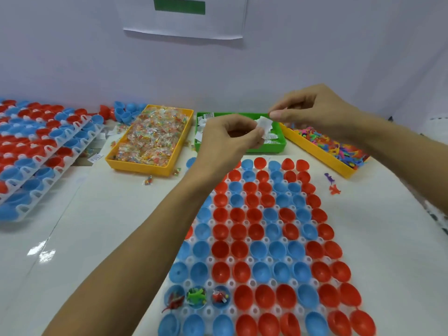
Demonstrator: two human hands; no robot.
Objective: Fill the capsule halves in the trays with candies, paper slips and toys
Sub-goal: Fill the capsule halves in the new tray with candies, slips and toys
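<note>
A white tray (pixel 286 259) in front of me holds several red and blue capsule halves; three near its front left hold toys (pixel 196 295). My left hand (pixel 230 137) pinches a bunch of white paper slips (pixel 264 124) above the green bin (pixel 274 146). My right hand (pixel 312 110) hovers just right of it, thumb and forefinger pinched at the slips' top edge. A yellow bin of wrapped candies (pixel 150 139) stands to the left, and a yellow bin of small colourful toys (pixel 324 144) to the right.
Stacked trays of red and blue capsule halves (pixel 38 151) fill the left side. Loose blue halves (pixel 126 110) lie behind the candy bin. Stray toys (pixel 333 185) and candies (pixel 149 180) lie on the white table. A wall stands close behind the bins.
</note>
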